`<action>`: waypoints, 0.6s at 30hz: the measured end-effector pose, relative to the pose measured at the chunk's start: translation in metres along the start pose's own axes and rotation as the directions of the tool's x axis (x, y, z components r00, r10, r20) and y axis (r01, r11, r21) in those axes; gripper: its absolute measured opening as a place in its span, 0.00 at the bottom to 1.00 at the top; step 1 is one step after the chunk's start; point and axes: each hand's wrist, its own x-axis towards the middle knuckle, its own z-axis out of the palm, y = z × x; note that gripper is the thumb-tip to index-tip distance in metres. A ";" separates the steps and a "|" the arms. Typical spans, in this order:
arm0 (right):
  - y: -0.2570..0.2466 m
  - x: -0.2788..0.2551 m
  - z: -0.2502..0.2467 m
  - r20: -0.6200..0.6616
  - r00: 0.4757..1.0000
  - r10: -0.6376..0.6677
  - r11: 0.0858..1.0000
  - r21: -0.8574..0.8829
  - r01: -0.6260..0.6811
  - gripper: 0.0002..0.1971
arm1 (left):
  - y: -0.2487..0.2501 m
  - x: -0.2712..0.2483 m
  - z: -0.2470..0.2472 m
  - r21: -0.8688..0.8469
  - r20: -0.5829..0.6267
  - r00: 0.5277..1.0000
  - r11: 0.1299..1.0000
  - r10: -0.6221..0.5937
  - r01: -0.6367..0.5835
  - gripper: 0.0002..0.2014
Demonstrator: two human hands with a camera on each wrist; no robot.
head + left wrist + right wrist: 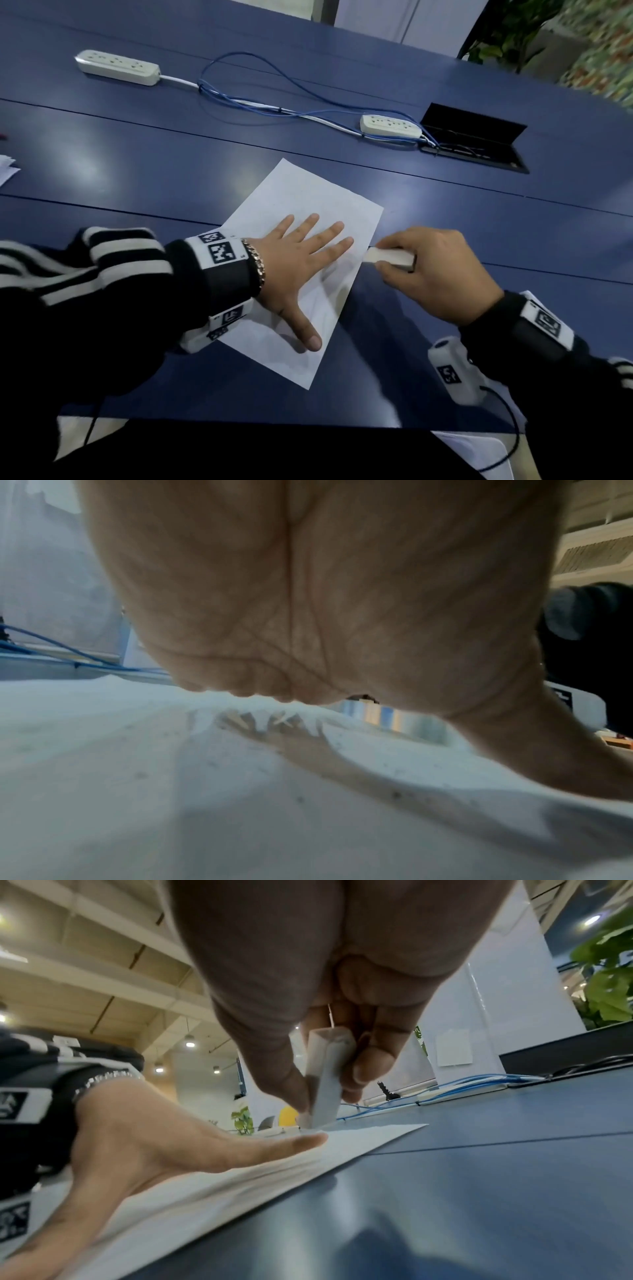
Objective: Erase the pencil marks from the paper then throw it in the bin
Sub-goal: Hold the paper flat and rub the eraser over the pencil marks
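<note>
Blue table (137,154) under paper sheet (308,192); left hand (294,270) spread flat on it; right hand (435,274), three o'clock, pinching white eraser (390,258).
</note>
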 end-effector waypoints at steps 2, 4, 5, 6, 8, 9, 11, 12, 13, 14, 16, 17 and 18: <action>-0.008 -0.008 0.002 0.058 0.997 -0.047 0.998 0.047 0.045 0.13 | -0.005 -0.012 0.005 -0.014 0.000 1.000 1.000 0.013 -0.013 0.79; -0.017 -0.014 0.008 0.134 0.983 -0.123 0.990 0.089 0.112 0.11 | -0.005 -0.019 0.009 -0.044 0.032 0.999 0.998 0.035 -0.034 0.76; -0.022 -0.015 0.011 0.162 0.974 -0.159 0.985 0.094 0.145 0.11 | -0.004 -0.019 0.012 -0.057 0.046 0.998 0.998 0.043 -0.040 0.75; -0.026 -0.014 0.015 0.186 0.965 -0.187 0.981 0.094 0.171 0.12 | -0.002 -0.018 0.013 -0.064 0.056 0.997 0.997 0.043 -0.040 0.75; -0.032 -0.008 0.022 0.228 0.955 -0.190 0.981 0.079 0.176 0.15 | 0.001 -0.015 0.015 -0.067 0.061 0.998 0.997 0.028 -0.024 0.75; -0.033 -0.005 0.025 0.239 0.956 -0.171 0.985 0.061 0.161 0.18 | 0.002 -0.014 0.016 -0.063 0.056 0.998 0.998 0.019 -0.015 0.76; -0.035 0.000 0.027 0.229 0.963 -0.143 0.990 0.040 0.137 0.24 | 0.003 -0.012 0.015 -0.054 0.060 0.998 0.999 0.002 0.001 0.78; -0.035 0.000 0.028 0.229 0.961 -0.153 0.988 0.037 0.148 0.23 | 0.004 -0.011 0.014 -0.042 0.068 0.998 0.999 -0.009 0.012 0.78; -0.037 -0.004 0.028 0.254 0.951 -0.177 0.984 0.036 0.174 0.21 | 0.005 -0.011 0.014 -0.024 0.078 0.997 0.999 -0.021 0.023 0.79; -0.040 -0.011 0.028 0.300 0.928 -0.221 0.975 0.050 0.216 0.17 | 0.005 -0.010 0.013 -0.003 0.090 0.995 0.999 -0.033 0.033 0.79; -0.048 -0.025 0.026 0.410 0.861 -0.301 0.953 0.103 0.285 0.12 | 0.007 -0.008 0.011 0.027 0.110 0.993 0.999 -0.050 0.047 0.80; -0.047 -0.025 0.024 0.434 0.845 -0.311 0.950 0.114 0.291 0.10 | 0.008 -0.008 0.010 0.031 0.115 0.992 0.998 -0.054 0.050 0.81; -0.042 -0.019 0.024 0.418 0.858 -0.299 0.954 0.107 0.281 0.10 | 0.008 -0.008 0.010 0.030 0.118 0.991 0.998 -0.056 0.053 0.81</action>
